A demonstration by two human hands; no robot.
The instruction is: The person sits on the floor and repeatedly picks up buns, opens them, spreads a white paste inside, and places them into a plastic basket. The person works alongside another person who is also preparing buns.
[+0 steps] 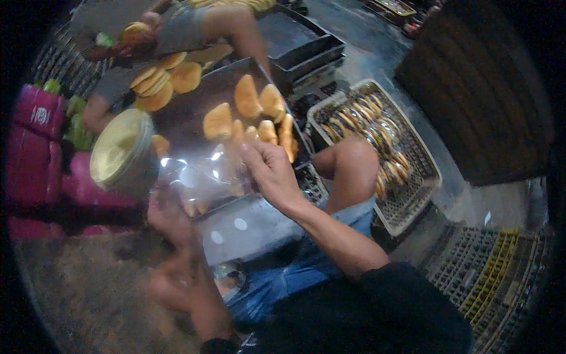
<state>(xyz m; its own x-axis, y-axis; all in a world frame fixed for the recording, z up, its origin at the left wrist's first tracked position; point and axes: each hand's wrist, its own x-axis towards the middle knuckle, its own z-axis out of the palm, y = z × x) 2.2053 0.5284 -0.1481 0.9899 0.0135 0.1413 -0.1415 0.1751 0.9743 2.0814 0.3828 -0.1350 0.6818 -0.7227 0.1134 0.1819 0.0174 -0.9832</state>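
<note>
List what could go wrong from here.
The thin clear plastic in the right hand might crease or tear. The left hand, blurred, looks close to the pale-yellow tub and could bump it. Some golden breads stand near the right edge of the dark tray and might fall if knocked.

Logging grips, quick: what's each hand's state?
Left hand: at the clear bag, grip too blurred to tell.
Right hand: closed, holding the bag's right edge.

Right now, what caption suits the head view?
Left hand and right hand hold clear plastic at a tray of golden cakes.
</note>
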